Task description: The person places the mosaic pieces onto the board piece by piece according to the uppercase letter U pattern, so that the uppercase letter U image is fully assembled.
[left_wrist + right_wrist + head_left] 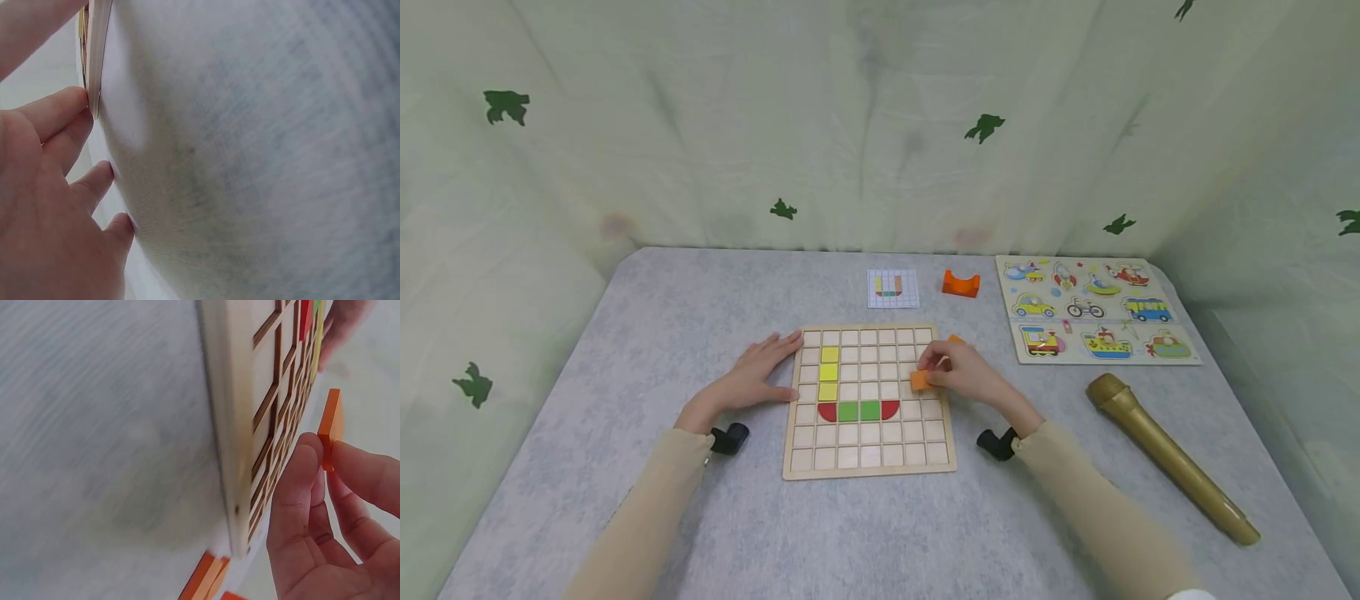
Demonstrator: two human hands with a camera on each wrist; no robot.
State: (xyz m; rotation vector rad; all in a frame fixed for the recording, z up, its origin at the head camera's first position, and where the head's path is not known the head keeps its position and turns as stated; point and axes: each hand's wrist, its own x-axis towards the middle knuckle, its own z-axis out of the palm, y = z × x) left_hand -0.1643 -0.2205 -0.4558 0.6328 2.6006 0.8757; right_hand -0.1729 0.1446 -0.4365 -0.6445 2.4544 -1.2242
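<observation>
A wooden grid board (pixel 871 478) lies flat on the table. In it sit a column of yellow square tiles (pixel 828 372), and below them a row of two green squares (pixel 859 411) between red rounded corner tiles (pixel 890 409). My left hand (pixel 756 375) rests at the board's left edge, fingers spread, fingertips touching the rim and table. Between thumb and fingers, my right hand (pixel 962 372) pinches an orange square tile (pixel 332 422) above the board's right side. More orange tiles (pixel 205 575) lie on the table just past the board's edge, partly behind that hand.
Behind the board lies a pattern card (pixel 892 288) showing a coloured U shape. An orange cradle-shaped holder (pixel 961 284) is to its right. Farther right are a vehicle puzzle board (pixel 1097 310) and a gold microphone (pixel 1172 458). Fabric walls surround the table's back and sides.
</observation>
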